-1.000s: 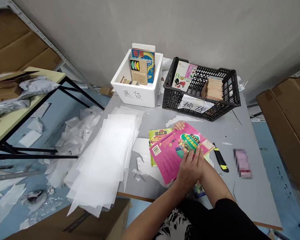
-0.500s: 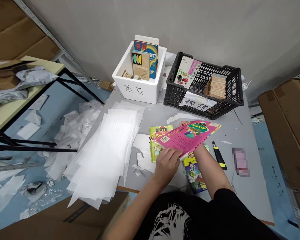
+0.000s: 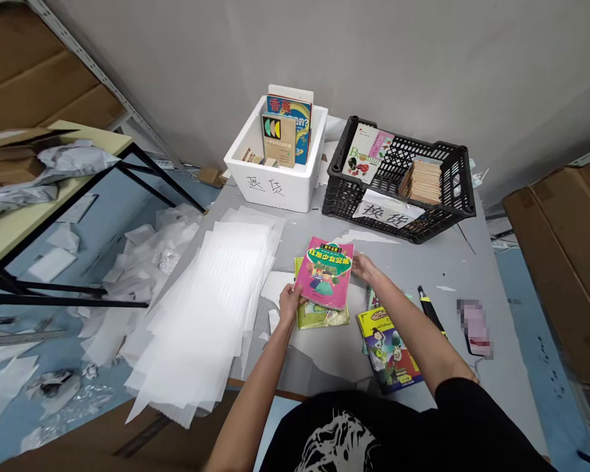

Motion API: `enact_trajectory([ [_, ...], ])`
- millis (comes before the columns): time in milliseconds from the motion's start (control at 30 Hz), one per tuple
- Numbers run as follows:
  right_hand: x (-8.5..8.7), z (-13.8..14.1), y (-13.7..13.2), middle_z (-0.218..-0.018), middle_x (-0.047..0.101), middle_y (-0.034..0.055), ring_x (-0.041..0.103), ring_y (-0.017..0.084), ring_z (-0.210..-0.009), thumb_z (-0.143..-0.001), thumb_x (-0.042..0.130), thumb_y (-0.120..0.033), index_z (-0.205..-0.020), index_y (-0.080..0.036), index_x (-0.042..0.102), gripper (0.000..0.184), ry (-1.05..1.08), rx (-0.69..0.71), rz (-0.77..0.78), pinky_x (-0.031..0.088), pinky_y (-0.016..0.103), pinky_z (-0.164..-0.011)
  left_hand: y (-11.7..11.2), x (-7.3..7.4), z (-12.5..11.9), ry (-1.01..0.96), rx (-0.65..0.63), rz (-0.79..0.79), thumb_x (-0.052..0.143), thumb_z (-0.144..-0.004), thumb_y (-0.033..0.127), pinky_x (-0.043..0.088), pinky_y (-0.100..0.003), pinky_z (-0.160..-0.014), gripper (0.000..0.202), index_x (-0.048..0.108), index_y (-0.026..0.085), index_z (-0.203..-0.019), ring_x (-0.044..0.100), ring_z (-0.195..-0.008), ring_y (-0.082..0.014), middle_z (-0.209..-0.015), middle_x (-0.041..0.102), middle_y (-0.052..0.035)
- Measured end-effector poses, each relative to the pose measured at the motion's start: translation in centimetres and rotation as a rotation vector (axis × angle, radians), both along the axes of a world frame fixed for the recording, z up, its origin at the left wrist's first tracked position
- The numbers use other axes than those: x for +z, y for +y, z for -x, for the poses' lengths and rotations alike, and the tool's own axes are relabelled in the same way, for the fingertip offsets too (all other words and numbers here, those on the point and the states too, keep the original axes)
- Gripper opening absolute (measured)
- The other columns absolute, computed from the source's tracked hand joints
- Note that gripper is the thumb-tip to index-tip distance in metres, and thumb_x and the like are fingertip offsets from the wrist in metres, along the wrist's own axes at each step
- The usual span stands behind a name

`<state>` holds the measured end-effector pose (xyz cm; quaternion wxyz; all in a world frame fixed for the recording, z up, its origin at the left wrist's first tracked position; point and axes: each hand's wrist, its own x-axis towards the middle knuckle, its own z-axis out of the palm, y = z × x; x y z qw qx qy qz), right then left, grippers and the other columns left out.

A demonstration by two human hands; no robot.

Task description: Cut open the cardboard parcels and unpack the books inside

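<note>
A pink children's book [image 3: 323,273] with a green title panel lies tilted on a green and yellow book [image 3: 322,317]. My left hand [image 3: 290,305] grips the pink book's lower left edge. My right hand [image 3: 366,268] has its fingertips at the book's right edge. Nearer my right forearm lies a yellow and purple picture book [image 3: 388,351], partly over another book [image 3: 375,299]. A yellow and black utility knife [image 3: 430,311] lies partly hidden behind that forearm.
A white foam box [image 3: 275,187] holds upright books. A black plastic crate [image 3: 398,190] holds books and a labelled sheet. Stacked white foam sheets [image 3: 206,314] lie left on the grey table [image 3: 476,282], beside a blurred object [image 3: 474,328]. Foam scraps cover the floor.
The pink book has swung down from a raised, tilted position and now lies on the green book with its titled cover up. My hands have moved apart to its two sides.
</note>
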<state>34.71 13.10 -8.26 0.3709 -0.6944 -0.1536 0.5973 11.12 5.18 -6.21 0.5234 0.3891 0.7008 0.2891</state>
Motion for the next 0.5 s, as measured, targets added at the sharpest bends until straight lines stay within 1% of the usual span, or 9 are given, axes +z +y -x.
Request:
enact_trajectory([
  [33,-0.5,0.5,-0.6,-0.109,0.063,0.0079,0.063,0.019,-0.093,-0.091,0.053,-0.037,-0.113,-0.015,0.059,0.031,-0.033,0.042,0.043,0.053,0.038,-0.079,-0.2,-0.8,0.2,0.056,-0.029,0.031,0.057,-0.075,0.038,0.048,-0.027,-0.063,0.028,0.04,0.021,-0.061,0.062,-0.064,-0.0164,-0.056,0.05,0.0046],
  [100,-1.6,1.3,-1.8,-0.119,0.058,0.0078,0.06,0.02,-0.099,-0.09,0.057,-0.035,-0.12,-0.017,0.055,0.035,-0.117,0.112,0.095,0.052,0.041,-0.083,-0.8,-1.9,0.7,0.167,-0.109,0.082,0.06,-0.072,0.029,0.046,-0.029,-0.067,0.027,0.04,0.021,-0.056,0.063,-0.069,-0.0202,-0.052,0.047,0.004],
  [133,-2.0,1.5,-2.1,-0.12,0.057,0.0079,0.06,0.02,-0.1,-0.09,0.057,-0.035,-0.121,-0.017,0.054,0.036,-0.167,0.136,0.107,0.052,0.042,-0.084,-1.0,-2.2,1.0,0.214,-0.156,0.1,0.061,-0.071,0.026,0.045,-0.03,-0.07,0.026,0.041,0.021,-0.055,0.063,-0.072,-0.0221,-0.051,0.047,0.003],
  [200,-2.6,1.3,-2.3,-0.12,0.058,0.008,0.06,0.021,-0.101,-0.09,0.056,-0.035,-0.12,-0.017,0.055,0.035,-0.274,0.164,0.11,0.052,0.042,-0.084,-1.4,-2.6,1.2,0.287,-0.245,0.116,0.061,-0.072,0.023,0.044,-0.032,-0.075,0.022,0.046,0.021,-0.055,0.063,-0.081,-0.0248,-0.056,0.053,-0.0006],
  [233,-2.8,1.0,-2.2,-0.121,0.058,0.0079,0.06,0.021,-0.101,-0.09,0.056,-0.035,-0.12,-0.017,0.055,0.035,-0.326,0.168,0.105,0.052,0.042,-0.085,-1.5,-2.6,1.2,0.319,-0.28,0.113,0.06,-0.074,0.024,0.043,-0.032,-0.078,0.017,0.05,0.02,-0.059,0.063,-0.087,-0.0255,-0.063,0.058,-0.0031],
  [300,-3.0,0.1,-1.7,-0.121,0.057,0.0079,0.06,0.021,-0.101,-0.09,0.056,-0.035,-0.121,-0.017,0.054,0.035,-0.419,0.155,0.093,0.051,0.042,-0.085,-1.7,-2.7,1.0,0.385,-0.318,0.097,0.055,-0.08,0.026,0.041,-0.032,-0.084,0.008,0.057,0.019,-0.075,0.059,-0.102,-0.0258,-0.086,0.065,-0.0089],
  [367,-3.1,-0.8,-1.2,-0.122,0.057,0.0081,0.059,0.021,-0.102,-0.09,0.056,-0.035,-0.121,-0.018,0.054,0.036,-0.486,0.124,0.091,0.051,0.042,-0.085,-1.6,-2.8,0.7,0.45,-0.325,0.094,0.05,-0.084,0.026,0.039,-0.032,-0.087,0.015,0.057,0.016,-0.092,0.056,-0.111,-0.0255,-0.106,0.063,-0.0141],
  [433,-3.2,-1.6,-1.1,-0.122,0.057,0.0082,0.059,0.021,-0.102,-0.09,0.056,-0.035,-0.121,-0.018,0.054,0.035,-0.514,0.098,0.101,0.051,0.042,-0.086,-1.4,-3.0,0.4,0.493,-0.325,0.123,0.049,-0.085,0.026,0.041,-0.031,-0.082,0.021,0.054,0.013,-0.101,0.058,-0.107,-0.0254,-0.108,0.063,-0.0162],
  [500,-3.3,-1.9,-1.3,-0.122,0.057,0.0081,0.059,0.021,-0.102,-0.09,0.056,-0.035,-0.121,-0.018,0.055,0.035,-0.502,0.083,0.112,0.051,0.042,-0.085,-1.0,-3.2,0.2,0.505,-0.332,0.153,0.051,-0.084,0.027,0.042,-0.029,-0.073,0.022,0.054,0.014,-0.101,0.063,-0.095,-0.0245,-0.099,0.066,-0.0137],
])
